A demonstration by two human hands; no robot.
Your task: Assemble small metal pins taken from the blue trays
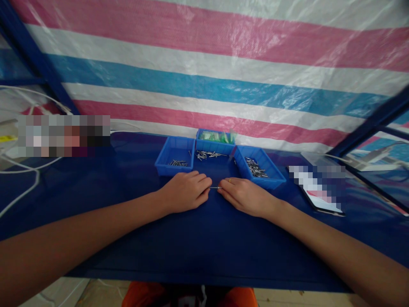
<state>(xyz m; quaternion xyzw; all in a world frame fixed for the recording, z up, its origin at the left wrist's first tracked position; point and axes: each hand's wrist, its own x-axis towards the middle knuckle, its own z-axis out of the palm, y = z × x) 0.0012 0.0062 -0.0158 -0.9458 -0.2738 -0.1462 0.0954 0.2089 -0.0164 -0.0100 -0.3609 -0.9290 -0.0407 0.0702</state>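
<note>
Both of my hands meet low over the blue table, with a thin silvery metal rod (214,187) spanning the short gap between them. My left hand (187,192) pinches its left end between closed fingers. My right hand (244,195), a ring on one finger, is closed on the right end, where the rod looks thicker. Just beyond my left hand stands a blue bin (162,161) with small metal pins (178,163) in it. Another blue bin (275,181), holding many darker metal pieces (255,167), is just behind my right hand. A loose pile of metal rods (207,155) lies between these bins.
A third blue bin (215,147) at the back holds green and clear plastic packets (214,137). On the right lies a phone (322,209), partly pixelated. White cables (35,181) run along the left. A striped plastic sheet (204,59) hangs behind the blue table (191,251).
</note>
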